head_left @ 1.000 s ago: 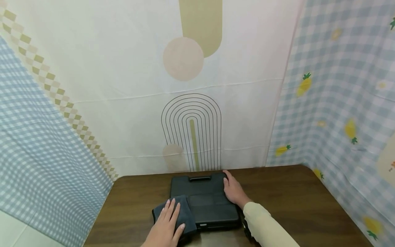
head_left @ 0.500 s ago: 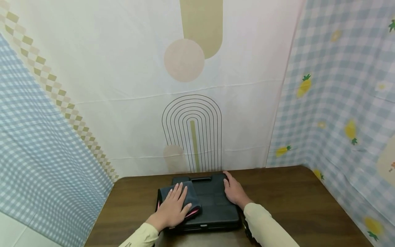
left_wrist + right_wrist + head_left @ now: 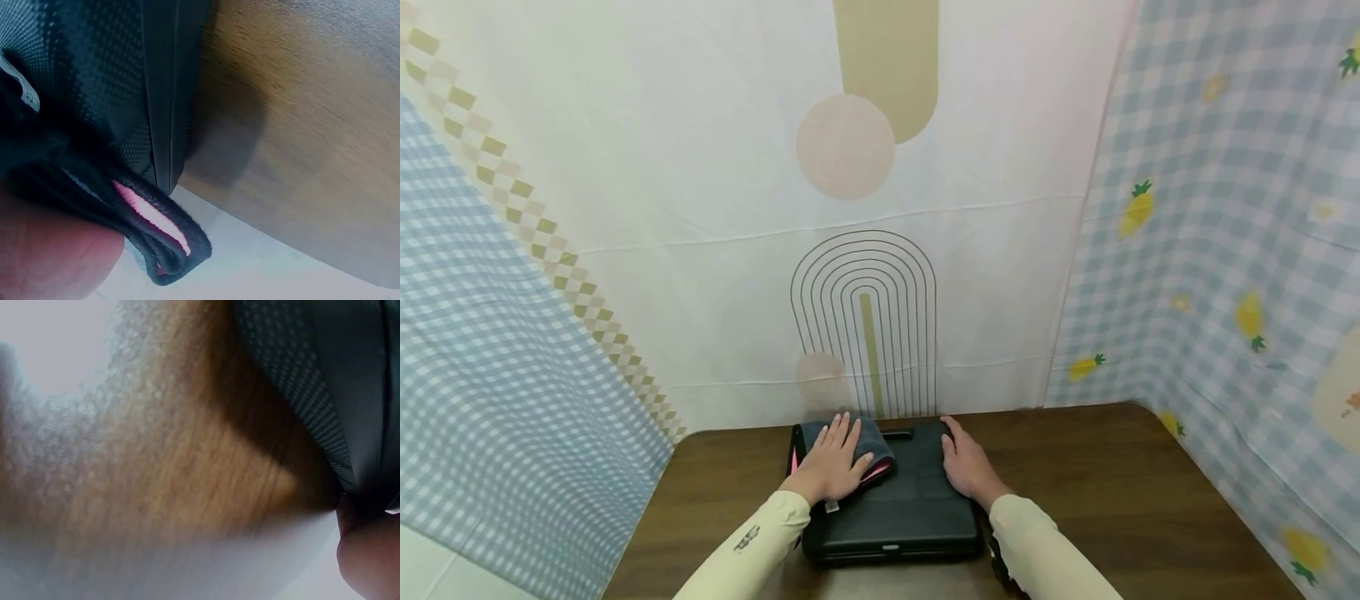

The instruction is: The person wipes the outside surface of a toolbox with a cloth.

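A black plastic carrying case (image 3: 910,517) with a built-in handle lies flat on the wooden table, its latch side facing me. Over its far left part is a folded dark grey cloth (image 3: 874,442) with black edging, a pink inner side and a small white tag. My left hand (image 3: 831,462) presses on the cloth, fingers straight and slightly spread. At the case's right edge, my right hand (image 3: 967,468) holds the far corner. In the left wrist view, the cloth's folded edge (image 3: 153,215) hangs past the case corner. The right wrist view shows a fingertip (image 3: 369,556) against the case's edge.
The brown wooden table (image 3: 1097,475) extends on both sides of the case and ends at a patterned white wall cloth (image 3: 730,333). Blue checked fabric hangs at left and right. Something dark (image 3: 1000,562) sits by the right sleeve, partly hidden.
My left hand has slid the cloth away from me over the case's left part, from its near left corner to the far left. My right hand has stayed at the right edge.
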